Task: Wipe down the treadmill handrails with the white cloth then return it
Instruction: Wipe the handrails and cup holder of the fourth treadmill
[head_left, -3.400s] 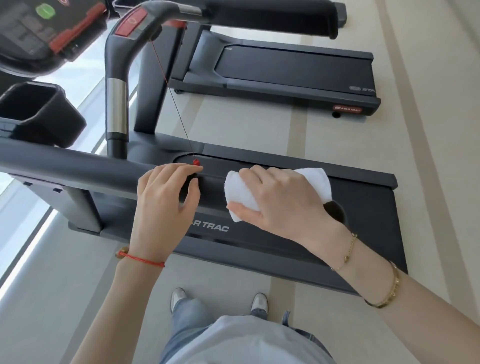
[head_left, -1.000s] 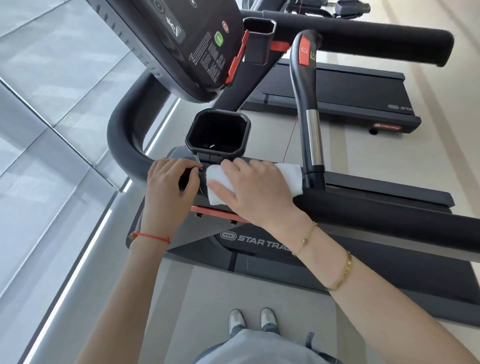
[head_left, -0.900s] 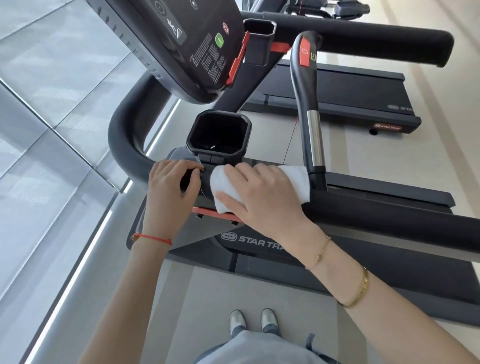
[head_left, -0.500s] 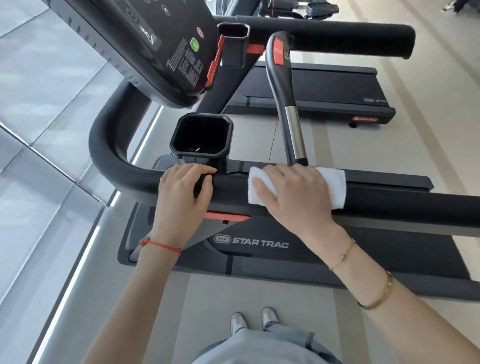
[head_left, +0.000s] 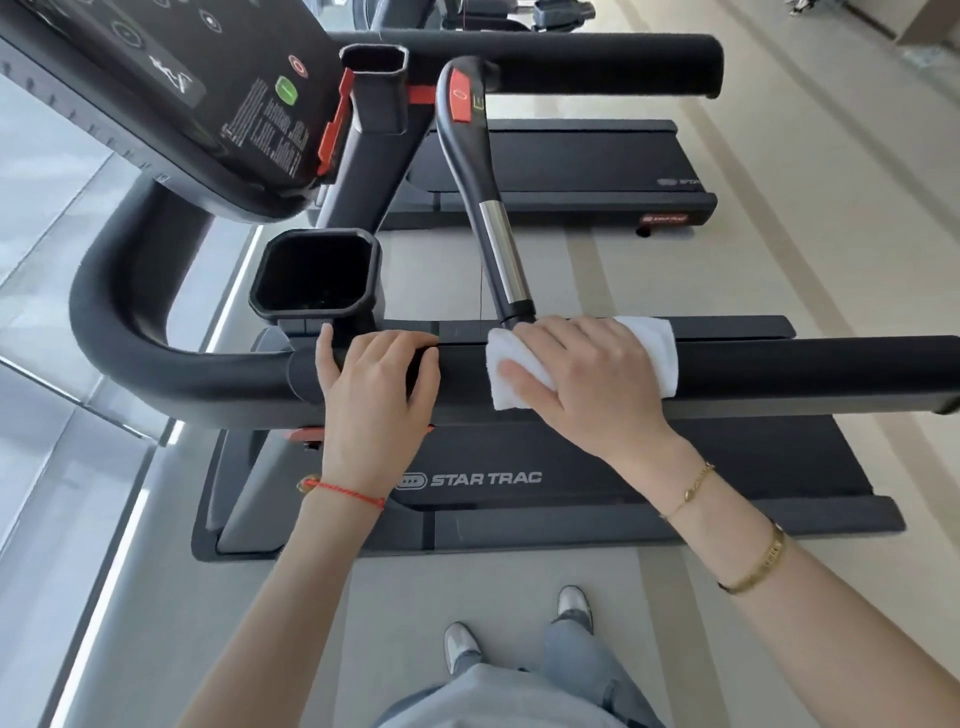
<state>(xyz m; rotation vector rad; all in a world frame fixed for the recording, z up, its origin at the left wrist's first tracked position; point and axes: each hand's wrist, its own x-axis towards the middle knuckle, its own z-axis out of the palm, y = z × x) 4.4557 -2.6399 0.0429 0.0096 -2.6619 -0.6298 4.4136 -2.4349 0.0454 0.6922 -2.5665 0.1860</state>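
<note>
**Wiping the near handrail, cloth under my right palm**

Starting at the left, the near handrail (head_left: 208, 374) bends away toward the console (head_left: 156, 104), with the black cup holder (head_left: 317, 275) sitting just beyond it. My left hand (head_left: 376, 400) rests on top of the rail just below that holder, fingers curled over the far side, gripping it as a brace.

Right of it, close but apart, my right hand (head_left: 587, 384) presses the white cloth (head_left: 654, 353) flat onto the rail, fingers spread and fairly straight, thumb on the near side. The cloth drapes over the top of the rail, beside the foot of the upright grip bar (head_left: 493, 234) with its chrome sleeve.

To do this pass well, I'd say the cloth should wrap further round the rail so the near and under faces are cleaned too, not only the top. Steady pressure and one long stroke toward the bare right end (head_left: 831, 369) seems best. The far handrail (head_left: 597, 62) looks to remain, before returning the cloth.
</note>
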